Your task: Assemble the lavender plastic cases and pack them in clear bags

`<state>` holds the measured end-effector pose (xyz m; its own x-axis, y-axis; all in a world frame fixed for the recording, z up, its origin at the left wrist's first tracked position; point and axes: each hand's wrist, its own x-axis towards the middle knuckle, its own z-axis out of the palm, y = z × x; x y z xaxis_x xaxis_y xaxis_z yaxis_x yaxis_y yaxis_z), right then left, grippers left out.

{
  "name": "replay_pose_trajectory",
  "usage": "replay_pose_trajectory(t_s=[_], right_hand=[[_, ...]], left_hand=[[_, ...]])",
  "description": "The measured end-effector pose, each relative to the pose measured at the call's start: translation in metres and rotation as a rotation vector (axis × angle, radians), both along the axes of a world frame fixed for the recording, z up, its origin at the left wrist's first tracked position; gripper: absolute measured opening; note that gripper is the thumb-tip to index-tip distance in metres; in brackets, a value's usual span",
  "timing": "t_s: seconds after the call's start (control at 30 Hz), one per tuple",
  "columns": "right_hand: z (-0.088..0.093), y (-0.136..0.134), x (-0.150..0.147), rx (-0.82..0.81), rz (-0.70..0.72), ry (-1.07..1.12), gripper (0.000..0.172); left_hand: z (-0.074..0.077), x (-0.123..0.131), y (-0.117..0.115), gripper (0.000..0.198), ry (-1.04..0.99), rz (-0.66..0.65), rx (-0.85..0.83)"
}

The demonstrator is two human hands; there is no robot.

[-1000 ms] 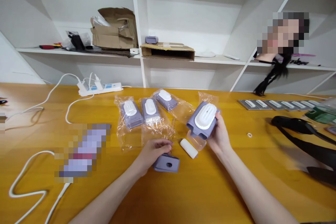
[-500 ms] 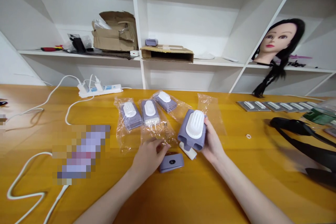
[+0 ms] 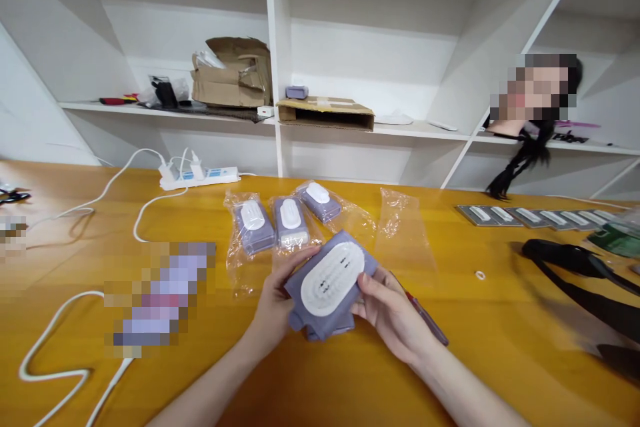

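Observation:
Between my two hands is a purple-grey plastic housing (image 3: 300, 287) with a white oval ribbed pad (image 3: 333, 280) facing up, raised off the table and tilted. My left hand (image 3: 275, 300) grips its left side, fingers partly behind it. My right hand (image 3: 393, 307) holds the right edge, thumb on the pad's rim. A smaller purple-grey piece (image 3: 343, 328) shows beneath the housing, mostly covered. By my right wrist lies a slim dark-red tool (image 3: 427, 320), partly hidden. Three similar purple-grey units in clear bags, the nearest a unit with a white end (image 3: 293, 220), lie beyond my hands.
A flat clear plastic bag (image 3: 405, 233) lies behind my right hand. At left are a blurred-out purple object (image 3: 165, 300) on a white cable and a power strip (image 3: 200, 177). Rightward sit a small white ring (image 3: 480, 275), a black headset-like item (image 3: 560, 257) and several grey plates (image 3: 530, 217).
My left hand has risen from the table and taken hold of the housing. The housing has moved left and nearer, turned so its white pad faces me. The dark-red tool now shows.

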<state>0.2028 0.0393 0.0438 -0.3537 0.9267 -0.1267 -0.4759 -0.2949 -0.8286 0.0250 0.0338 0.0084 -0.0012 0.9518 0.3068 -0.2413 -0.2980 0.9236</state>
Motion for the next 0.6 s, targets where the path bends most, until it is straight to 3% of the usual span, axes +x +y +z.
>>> replay_pose_trajectory(t_s=[0.13,0.23,0.3,0.4,0.47,0.5,0.6], right_hand=[[0.003,0.009,0.009,0.035,0.014,0.004,0.049],[0.002,0.012,0.011,-0.001,0.02,-0.05,0.047],[0.001,0.013,0.009,-0.055,-0.017,-0.063,0.044],[0.0,0.014,0.007,-0.191,-0.091,-0.014,0.031],[-0.001,0.016,0.006,-0.271,-0.109,0.029,0.025],[-0.002,0.016,0.005,-0.289,-0.092,0.046,0.025],[-0.005,0.012,0.004,-0.253,0.059,0.068,0.026]], left_hand=[[0.01,-0.002,0.0,0.038,-0.165,-0.127,-0.269],[0.016,-0.004,-0.001,0.032,-0.176,-0.183,-0.454],[0.018,-0.006,-0.002,0.035,-0.212,-0.21,-0.488],[0.015,-0.009,-0.006,0.055,-0.262,-0.313,-0.286],[0.009,-0.007,-0.011,0.073,-0.137,-0.33,-0.04],[0.004,-0.005,-0.014,0.083,-0.008,-0.297,0.094],[-0.01,0.003,-0.021,0.097,0.349,-0.016,0.383]])
